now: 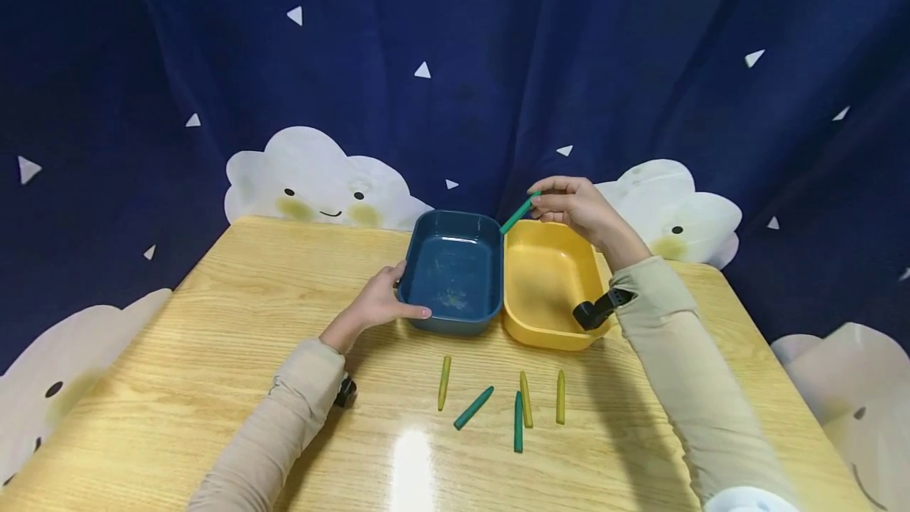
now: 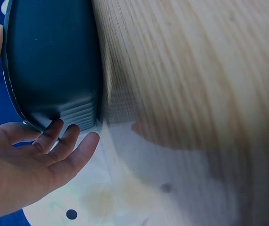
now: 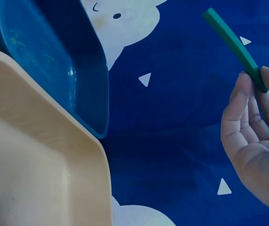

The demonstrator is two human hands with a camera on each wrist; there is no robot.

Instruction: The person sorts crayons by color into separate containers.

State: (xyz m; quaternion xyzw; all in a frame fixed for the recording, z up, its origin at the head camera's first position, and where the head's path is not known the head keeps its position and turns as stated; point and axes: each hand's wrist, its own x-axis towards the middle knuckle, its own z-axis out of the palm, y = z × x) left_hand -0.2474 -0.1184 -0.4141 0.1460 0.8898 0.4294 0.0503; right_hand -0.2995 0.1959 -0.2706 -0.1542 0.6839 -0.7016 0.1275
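Observation:
My right hand [image 1: 579, 208] pinches a green crayon [image 1: 520, 213] by one end, high over the back of the bins. In the right wrist view the crayon [image 3: 232, 41] tilts up and away from the thumb and fingertips. My left hand [image 1: 380, 299] holds the near left corner of a dark blue bin [image 1: 455, 325], thumb along its front and fingers at its side. The left wrist view shows the fingers curled against the bin's outer wall [image 2: 54, 56]. Right beside it stands a yellow bin [image 1: 547, 338]. I see no crayons inside either bin.
Two green crayons [image 1: 473, 408] and three yellow crayons [image 1: 444, 383] lie on the wooden table [image 1: 284, 299] in front of the bins. A dark blue curtain [image 1: 469, 14] with clouds and triangles hangs behind the table. A black wrist camera [image 1: 593, 312] overlaps the yellow bin's right side.

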